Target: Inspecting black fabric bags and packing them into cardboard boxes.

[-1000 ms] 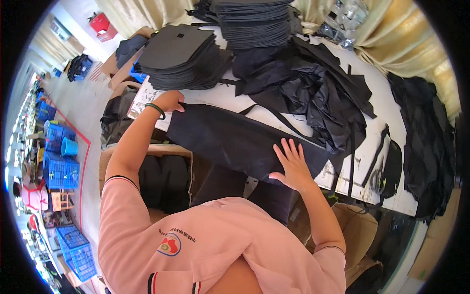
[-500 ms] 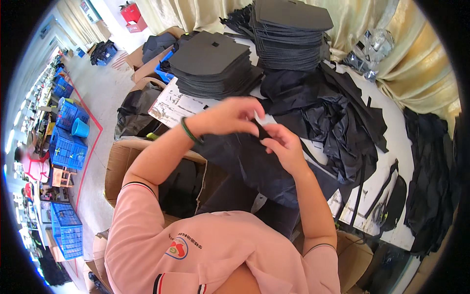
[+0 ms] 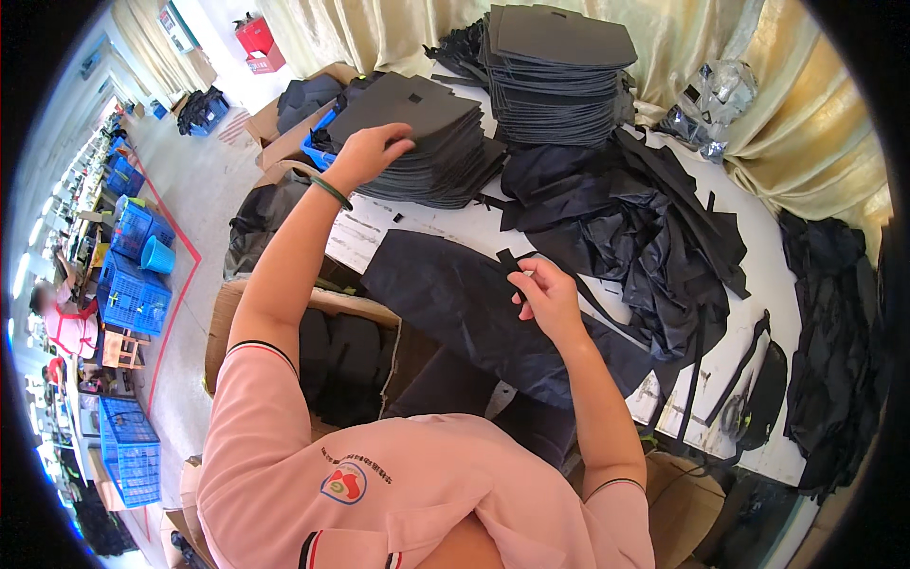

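My right hand (image 3: 547, 296) is closed in a pinch on a short black strap (image 3: 509, 261), whose end sticks up above the fingers. Below it a black fabric piece (image 3: 445, 294) drapes over the table's near edge toward my lap. My left hand (image 3: 370, 155) is over the near-left side of a stack of dark grey panels (image 3: 403, 109), thumb and forefinger apart. Its other fingers are partly hidden, and whether it touches the panels is unclear.
A taller stack of dark panels (image 3: 559, 85) stands behind. Crumpled black fabric (image 3: 626, 218) covers the table's right half. An open cardboard box (image 3: 242, 322) with dark pieces sits left of my lap; more black fabric (image 3: 825, 351) hangs at the right. Blue crates (image 3: 133, 294) line the far-left aisle.
My left hand has left the strap beside my right hand and moved left and away to the panel stack. My right hand keeps the strap and has shifted slightly lower.
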Motion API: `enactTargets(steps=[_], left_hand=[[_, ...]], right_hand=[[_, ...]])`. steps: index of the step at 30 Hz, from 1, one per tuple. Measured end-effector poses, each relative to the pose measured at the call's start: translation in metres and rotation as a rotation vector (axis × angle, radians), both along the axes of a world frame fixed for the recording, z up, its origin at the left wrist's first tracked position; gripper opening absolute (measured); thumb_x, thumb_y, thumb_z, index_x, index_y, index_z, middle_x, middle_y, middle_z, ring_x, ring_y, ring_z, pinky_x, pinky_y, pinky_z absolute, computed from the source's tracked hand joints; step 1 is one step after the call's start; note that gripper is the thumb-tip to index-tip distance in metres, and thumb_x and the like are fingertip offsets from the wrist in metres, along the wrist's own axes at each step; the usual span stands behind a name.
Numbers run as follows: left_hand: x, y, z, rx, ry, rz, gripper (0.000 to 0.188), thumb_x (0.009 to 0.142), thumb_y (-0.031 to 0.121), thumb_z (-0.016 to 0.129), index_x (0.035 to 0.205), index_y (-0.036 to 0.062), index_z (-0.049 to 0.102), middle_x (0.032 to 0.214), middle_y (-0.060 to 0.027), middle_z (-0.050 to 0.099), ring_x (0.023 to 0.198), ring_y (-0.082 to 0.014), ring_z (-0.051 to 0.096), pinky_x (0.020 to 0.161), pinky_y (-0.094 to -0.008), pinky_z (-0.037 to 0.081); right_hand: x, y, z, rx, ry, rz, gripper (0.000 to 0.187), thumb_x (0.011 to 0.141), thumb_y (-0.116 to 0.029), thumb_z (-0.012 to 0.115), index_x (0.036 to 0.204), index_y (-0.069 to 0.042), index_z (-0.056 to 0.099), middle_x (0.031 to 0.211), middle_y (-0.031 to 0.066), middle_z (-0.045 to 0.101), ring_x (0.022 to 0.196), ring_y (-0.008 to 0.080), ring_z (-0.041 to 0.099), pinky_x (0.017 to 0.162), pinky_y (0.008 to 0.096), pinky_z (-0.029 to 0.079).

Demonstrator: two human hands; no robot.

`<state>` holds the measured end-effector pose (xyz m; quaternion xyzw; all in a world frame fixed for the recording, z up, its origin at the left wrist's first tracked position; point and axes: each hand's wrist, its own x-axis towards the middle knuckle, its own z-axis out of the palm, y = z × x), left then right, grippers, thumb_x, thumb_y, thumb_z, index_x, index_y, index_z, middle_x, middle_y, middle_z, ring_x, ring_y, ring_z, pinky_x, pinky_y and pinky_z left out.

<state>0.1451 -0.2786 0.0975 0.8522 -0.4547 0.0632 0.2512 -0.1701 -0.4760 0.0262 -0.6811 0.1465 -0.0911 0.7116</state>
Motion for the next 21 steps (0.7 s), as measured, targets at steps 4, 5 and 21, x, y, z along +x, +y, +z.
enactTargets(steps=[4, 5, 21], left_hand=[[-0.025, -0.006, 0.008, -0.21, -0.191, 0.156, 0.026, 0.09, 0.017, 0.061, 0.113, 0.0063, 0.064, 0.088, -0.0215, 0.066, 0.081, -0.0363, 0.065, 0.072, -0.0414, 0.051], [-0.043, -0.01, 0.018, -0.369, -0.169, 0.167, 0.025, 0.089, 0.013, 0.059, 0.112, 0.0064, 0.064, 0.089, -0.0227, 0.065, 0.083, -0.0423, 0.063, 0.072, -0.0436, 0.051], [-0.192, 0.004, 0.037, -0.202, 0.342, -0.706, 0.028, 0.088, 0.005, 0.06, 0.115, 0.0007, 0.064, 0.091, -0.0102, 0.067, 0.083, -0.0177, 0.062, 0.076, -0.0316, 0.05]], right_hand=[[0.008, -0.001, -0.024, -0.22, -0.147, -0.164, 0.01, 0.088, -0.01, 0.068, 0.092, -0.001, 0.065, 0.071, 0.0032, 0.061, 0.056, 0.0064, 0.053, 0.05, 0.0214, 0.042], [0.008, -0.009, -0.038, -0.363, -0.323, -0.28, 0.01, 0.087, -0.009, 0.069, 0.089, 0.0, 0.065, 0.072, 0.0031, 0.061, 0.056, 0.0062, 0.051, 0.05, 0.0216, 0.039], [-0.02, -0.028, 0.004, -0.429, -0.433, -0.36, 0.005, 0.083, 0.002, 0.067, 0.083, -0.001, 0.062, 0.078, 0.0007, 0.056, 0.054, 0.0041, 0.042, 0.049, 0.0207, 0.032]])
